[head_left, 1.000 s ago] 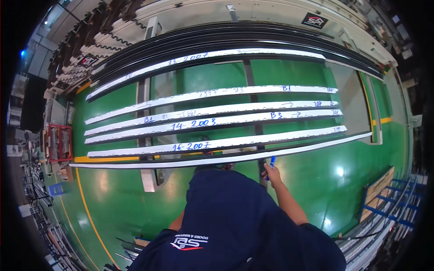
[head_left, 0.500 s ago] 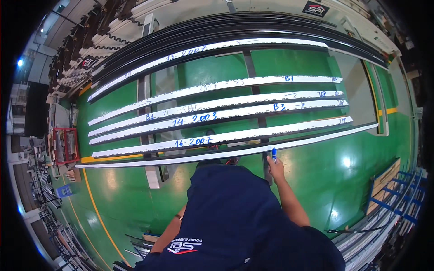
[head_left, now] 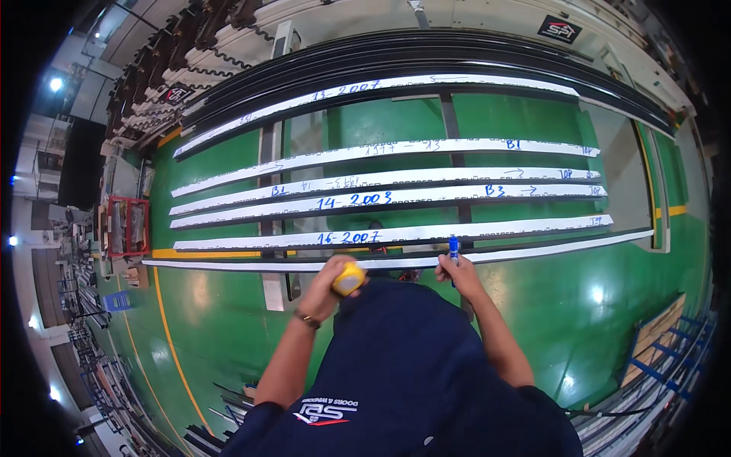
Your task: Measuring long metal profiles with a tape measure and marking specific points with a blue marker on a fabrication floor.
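A yellow tape measure (head_left: 349,279) is gripped in my left hand (head_left: 327,285), just on the near side of the closest profile. My right hand (head_left: 460,274) is closed round a blue marker (head_left: 454,247), its end pointing up over that profile. The nearest long profile (head_left: 396,263), dark with a white strip along it, runs across in front of my body. Beyond it lies another white-faced profile (head_left: 426,234) with blue handwriting. I cannot tell whether either hand touches the nearest profile.
Farther off, several white-topped profiles (head_left: 426,196) lie side by side across dark support bars (head_left: 449,114). Behind them is a stack of black profiles (head_left: 365,57). A red metal rack (head_left: 128,226) stands at left on the green floor (head_left: 205,305); a blue-framed rack (head_left: 670,343) stands right.
My left hand has come up from beside my body, bringing the yellow tape measure into view. My right hand with the marker has shifted slightly left. The whole view has tilted a little.
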`<state>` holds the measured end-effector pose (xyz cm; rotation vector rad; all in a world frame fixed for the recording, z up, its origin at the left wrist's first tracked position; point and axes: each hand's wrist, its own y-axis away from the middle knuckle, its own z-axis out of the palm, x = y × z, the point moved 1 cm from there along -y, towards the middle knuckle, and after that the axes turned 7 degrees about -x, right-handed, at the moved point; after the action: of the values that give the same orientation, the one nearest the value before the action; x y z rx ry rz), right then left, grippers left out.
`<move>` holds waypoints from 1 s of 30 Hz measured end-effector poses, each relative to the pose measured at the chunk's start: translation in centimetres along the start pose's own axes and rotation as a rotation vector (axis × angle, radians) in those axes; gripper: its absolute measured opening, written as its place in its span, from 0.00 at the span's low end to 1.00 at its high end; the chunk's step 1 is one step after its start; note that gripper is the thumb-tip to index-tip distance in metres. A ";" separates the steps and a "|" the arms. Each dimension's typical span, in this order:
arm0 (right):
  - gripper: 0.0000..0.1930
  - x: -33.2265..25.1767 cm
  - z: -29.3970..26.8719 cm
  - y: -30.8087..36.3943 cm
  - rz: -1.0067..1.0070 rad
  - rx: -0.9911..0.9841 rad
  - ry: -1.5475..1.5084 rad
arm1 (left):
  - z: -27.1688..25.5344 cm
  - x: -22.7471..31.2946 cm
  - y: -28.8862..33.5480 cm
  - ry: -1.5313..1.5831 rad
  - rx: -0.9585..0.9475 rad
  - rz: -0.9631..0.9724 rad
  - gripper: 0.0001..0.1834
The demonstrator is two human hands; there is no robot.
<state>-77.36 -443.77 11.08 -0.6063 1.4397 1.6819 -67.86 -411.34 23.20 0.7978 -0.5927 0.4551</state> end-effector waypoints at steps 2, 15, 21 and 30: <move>0.20 -2.4 1.7 0.5 0.068 -0.129 -0.042 | 1.9 -1.5 -3.8 -0.067 0.046 0.154 0.18; 0.24 -5.6 5.5 0.2 0.092 -0.431 -0.629 | 7.9 -4.1 -9.4 -0.723 -0.105 0.356 0.28; 0.26 -5.7 5.6 0.1 0.127 -0.426 -0.596 | 7.6 -3.1 -8.4 -0.314 -0.114 0.083 0.22; 0.25 -3.0 5.8 -0.1 0.017 -0.347 -0.146 | 4.1 -5.8 -7.7 -0.323 0.068 -0.121 0.25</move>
<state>-74.80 -439.01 14.77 -0.6431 1.0606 1.9652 -69.03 -420.11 17.65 0.9758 -0.8260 0.2370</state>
